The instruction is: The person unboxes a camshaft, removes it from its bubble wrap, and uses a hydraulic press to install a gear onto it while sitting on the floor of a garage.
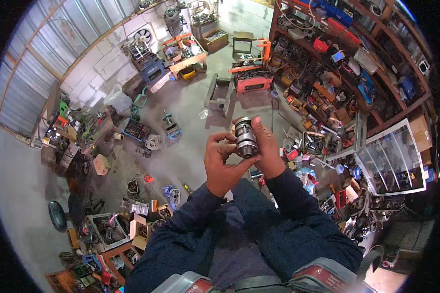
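Note:
A shiny cylindrical metal part (246, 138) with rings and grooves along its length is held up in front of me, roughly upright; its exact kind I cannot make out. My left hand (224, 163) grips it from the left, thumb near its lower end and fingertips against its side. Around its right side wraps my right hand (268, 154), with the thumb pointing up along it. Both hands are closed on the same part. Some fingers of the right hand are hidden behind it.
Shelves (322, 73) loaded with parts and boxes line the right side. An orange-red machine (253, 83) stands ahead. Closer on the left lie a crate of parts (107, 230) and an open cardboard box (141, 231). A glass-paned frame (393, 158) leans at right.

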Demonstrator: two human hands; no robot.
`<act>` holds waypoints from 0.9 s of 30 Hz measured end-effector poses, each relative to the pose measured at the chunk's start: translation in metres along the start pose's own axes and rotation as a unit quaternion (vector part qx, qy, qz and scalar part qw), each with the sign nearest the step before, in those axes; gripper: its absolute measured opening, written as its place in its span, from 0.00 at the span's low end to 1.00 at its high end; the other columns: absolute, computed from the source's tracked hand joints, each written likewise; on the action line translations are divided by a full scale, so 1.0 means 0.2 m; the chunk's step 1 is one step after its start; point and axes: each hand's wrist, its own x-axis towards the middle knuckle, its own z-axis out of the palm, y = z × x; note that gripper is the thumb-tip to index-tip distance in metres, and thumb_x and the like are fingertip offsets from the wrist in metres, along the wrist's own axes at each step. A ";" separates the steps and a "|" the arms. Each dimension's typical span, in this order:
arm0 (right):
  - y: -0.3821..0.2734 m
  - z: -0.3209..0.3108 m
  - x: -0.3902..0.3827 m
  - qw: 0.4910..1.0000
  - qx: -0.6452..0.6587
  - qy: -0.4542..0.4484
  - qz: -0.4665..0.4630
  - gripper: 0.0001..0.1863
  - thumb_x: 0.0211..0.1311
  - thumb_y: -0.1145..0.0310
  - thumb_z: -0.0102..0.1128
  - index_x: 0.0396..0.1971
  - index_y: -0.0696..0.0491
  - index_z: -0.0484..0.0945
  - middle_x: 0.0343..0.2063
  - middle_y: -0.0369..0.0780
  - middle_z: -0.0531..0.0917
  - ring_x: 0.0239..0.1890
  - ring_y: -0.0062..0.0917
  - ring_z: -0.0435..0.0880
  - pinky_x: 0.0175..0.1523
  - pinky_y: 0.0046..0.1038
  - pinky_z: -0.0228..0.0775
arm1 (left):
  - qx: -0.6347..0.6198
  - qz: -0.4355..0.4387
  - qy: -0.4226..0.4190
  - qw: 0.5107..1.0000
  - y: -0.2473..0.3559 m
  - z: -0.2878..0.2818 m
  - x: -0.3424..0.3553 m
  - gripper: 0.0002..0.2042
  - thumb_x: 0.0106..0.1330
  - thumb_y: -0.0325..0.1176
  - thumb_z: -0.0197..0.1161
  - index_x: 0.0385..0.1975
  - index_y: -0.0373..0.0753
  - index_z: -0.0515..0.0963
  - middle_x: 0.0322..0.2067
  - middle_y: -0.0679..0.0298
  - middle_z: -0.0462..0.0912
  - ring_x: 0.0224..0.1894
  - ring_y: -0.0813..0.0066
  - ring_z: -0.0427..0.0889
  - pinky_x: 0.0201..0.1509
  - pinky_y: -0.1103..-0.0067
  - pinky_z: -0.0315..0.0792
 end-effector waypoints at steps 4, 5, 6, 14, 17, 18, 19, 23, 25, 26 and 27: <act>-0.03 -0.04 0.21 1.000 0.006 0.003 0.001 0.35 0.68 0.38 0.46 0.48 0.60 0.75 0.30 0.35 0.80 0.27 0.15 0.81 0.30 0.17 0.76 | 0.009 0.015 0.004 1.000 -0.12 0.01 0.19 0.27 0.44 0.29 0.81 0.39 0.37 0.68 0.47 0.55 0.69 0.48 0.69 0.77 0.42 0.77 0.80; -0.04 -0.06 0.26 1.000 0.006 0.001 -0.006 0.35 0.68 0.38 0.46 0.48 0.60 0.75 0.30 0.35 0.80 0.27 0.15 0.81 0.30 0.17 0.76 | 0.022 0.020 -0.002 1.000 -0.16 0.02 0.24 0.26 0.44 0.30 0.82 0.38 0.37 0.69 0.46 0.55 0.70 0.47 0.70 0.77 0.41 0.77 0.80; -0.04 -0.08 0.32 1.000 0.017 0.006 -0.003 0.34 0.68 0.38 0.46 0.46 0.59 0.76 0.30 0.35 0.80 0.28 0.15 0.81 0.32 0.18 0.76 | 0.021 0.027 -0.005 0.999 -0.18 0.03 0.30 0.26 0.44 0.30 0.82 0.38 0.37 0.69 0.46 0.55 0.70 0.47 0.70 0.77 0.41 0.77 0.80; -0.18 -0.17 0.72 0.999 0.012 0.025 -0.032 0.34 0.67 0.36 0.47 0.42 0.58 0.78 0.29 0.34 0.80 0.28 0.15 0.80 0.33 0.18 0.74 | 0.156 0.083 -0.043 0.983 -0.40 0.10 0.69 0.31 0.41 0.31 0.83 0.40 0.39 0.66 0.46 0.57 0.68 0.47 0.69 0.74 0.49 0.74 0.74; -0.22 -0.19 0.83 0.998 0.002 0.056 -0.025 0.34 0.67 0.37 0.46 0.41 0.58 0.78 0.28 0.33 0.80 0.27 0.15 0.79 0.31 0.17 0.73 | 0.152 0.076 -0.036 0.985 -0.46 0.13 0.78 0.31 0.41 0.31 0.83 0.40 0.39 0.65 0.45 0.58 0.68 0.47 0.69 0.74 0.50 0.74 0.73; -0.21 -0.20 0.86 0.998 0.002 0.059 -0.025 0.34 0.67 0.37 0.46 0.41 0.58 0.78 0.28 0.33 0.80 0.27 0.15 0.79 0.31 0.17 0.73 | 0.150 0.074 -0.038 0.985 -0.48 0.13 0.81 0.31 0.41 0.31 0.83 0.40 0.39 0.65 0.45 0.58 0.68 0.47 0.69 0.74 0.50 0.74 0.73; -0.21 -0.22 0.90 0.998 -0.005 0.058 -0.038 0.33 0.68 0.37 0.47 0.41 0.58 0.78 0.27 0.33 0.80 0.26 0.14 0.79 0.30 0.17 0.72 | 0.149 0.078 -0.024 0.986 -0.50 0.13 0.83 0.30 0.41 0.34 0.83 0.38 0.38 0.67 0.43 0.57 0.70 0.45 0.68 0.75 0.48 0.74 0.73; -0.25 -0.24 0.99 0.996 0.006 0.067 -0.052 0.32 0.69 0.39 0.46 0.40 0.58 0.78 0.26 0.33 0.80 0.24 0.14 0.79 0.28 0.17 0.71 | 0.093 0.051 -0.025 0.994 -0.60 0.14 0.90 0.33 0.40 0.30 0.83 0.42 0.39 0.64 0.45 0.60 0.66 0.46 0.71 0.73 0.49 0.76 0.72; -0.26 -0.23 1.01 0.993 0.008 0.090 -0.070 0.31 0.70 0.40 0.46 0.40 0.58 0.78 0.25 0.33 0.80 0.23 0.14 0.79 0.27 0.18 0.71 | 0.071 0.028 -0.038 0.996 -0.64 0.12 0.92 0.33 0.41 0.30 0.83 0.43 0.39 0.64 0.45 0.60 0.66 0.46 0.70 0.73 0.49 0.76 0.72; -0.27 -0.22 1.03 0.991 0.012 0.107 -0.083 0.31 0.70 0.41 0.46 0.40 0.58 0.78 0.24 0.33 0.80 0.23 0.14 0.78 0.27 0.18 0.71 | 0.055 0.003 -0.047 0.997 -0.66 0.11 0.94 0.33 0.41 0.30 0.82 0.43 0.39 0.63 0.45 0.61 0.66 0.46 0.70 0.73 0.49 0.76 0.72; -0.28 -0.21 1.04 0.989 0.012 0.115 -0.092 0.31 0.70 0.41 0.46 0.40 0.58 0.78 0.24 0.33 0.80 0.23 0.14 0.78 0.27 0.18 0.71 | 0.047 0.006 -0.056 0.997 -0.68 0.11 0.95 0.33 0.41 0.30 0.82 0.43 0.39 0.63 0.45 0.61 0.66 0.46 0.70 0.73 0.49 0.76 0.72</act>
